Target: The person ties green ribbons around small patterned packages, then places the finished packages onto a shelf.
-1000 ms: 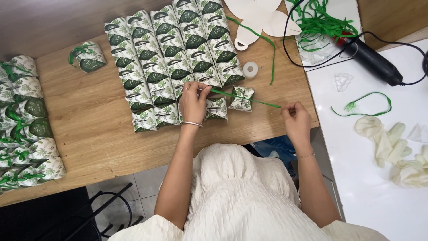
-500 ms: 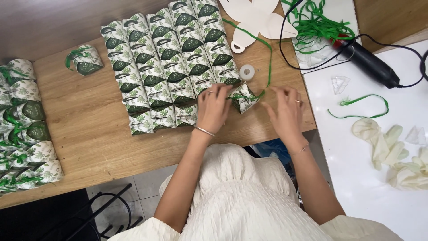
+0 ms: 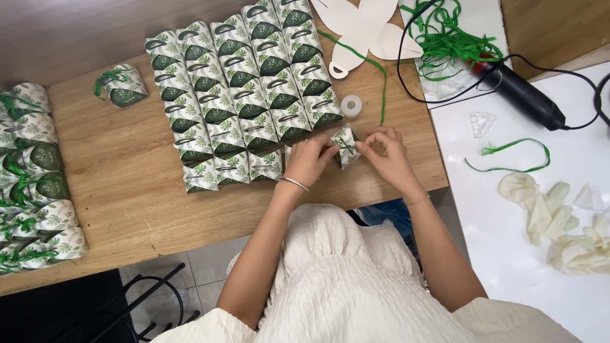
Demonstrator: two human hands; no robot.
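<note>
Head view. We see the small leaf-print favor box (image 3: 347, 145) held just above the wooden counter (image 3: 127, 165), near its front edge and right end, beside the block of matching boxes (image 3: 244, 95). Left hand (image 3: 311, 159) has its grip closed on the box's left side; right hand (image 3: 389, 155) pinches the green ribbon (image 3: 346, 147) at its top. The box sits tilted, its long axis running roughly from far-left to near-right. Open wood lies left of the block; a tape roll (image 3: 351, 105) stands just behind the hands. A black heat tool (image 3: 524, 96) lies well apart on the right.
</note>
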